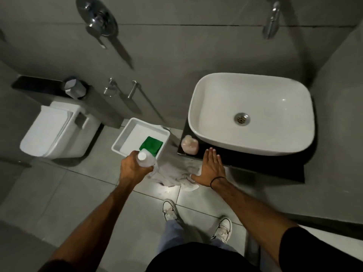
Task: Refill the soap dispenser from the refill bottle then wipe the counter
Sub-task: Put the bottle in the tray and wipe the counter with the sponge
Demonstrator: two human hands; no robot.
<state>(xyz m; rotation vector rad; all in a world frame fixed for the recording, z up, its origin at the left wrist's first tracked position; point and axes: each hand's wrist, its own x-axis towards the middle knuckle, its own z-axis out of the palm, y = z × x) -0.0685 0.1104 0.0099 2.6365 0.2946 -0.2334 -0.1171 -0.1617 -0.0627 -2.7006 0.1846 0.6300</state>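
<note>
My left hand (133, 169) is wrapped around a clear refill bottle (146, 160) with a white cap, held upright over the floor beside the white bin. A pale pink soap dispenser (189, 144) stands on the left end of the dark counter (245, 163), with no pump head visible on top. My right hand (211, 166) is flat with fingers spread at the counter's front edge, just right of the dispenser, touching nothing I can make out. A whitish cloth (172, 173) lies crumpled below, between my two hands.
A white basin (200, 107) sits on the counter with a wall tap (272, 20) above. A white bin (128, 126) on the floor holds a green cloth (151, 144). A toilet (53, 130) stands to the left. My feet are on the grey tiles.
</note>
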